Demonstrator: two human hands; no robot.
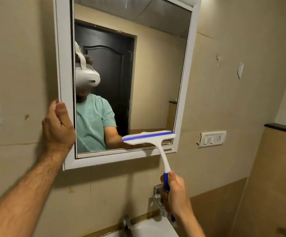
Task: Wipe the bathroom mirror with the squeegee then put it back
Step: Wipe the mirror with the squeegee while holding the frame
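Observation:
A white-framed mirror (65,65) hangs on the beige wall, its glass showing a person in a teal shirt and a dark door. My left hand (58,127) grips the frame's left edge near its lower corner, thumb on the front. My right hand (174,194) grips the blue end of the squeegee's handle, low and to the right. The white squeegee (149,137) with a blue rubber strip has its blade against the glass at the mirror's bottom right, tilted up to the right, its right tip reaching the frame.
Directly below are a white sink (149,226) and a chrome tap (127,221). A metal holder (157,195) is fixed to the wall behind my right hand. A switch and socket plate (212,138) sits right of the mirror. A black ledge (282,128) runs at far right.

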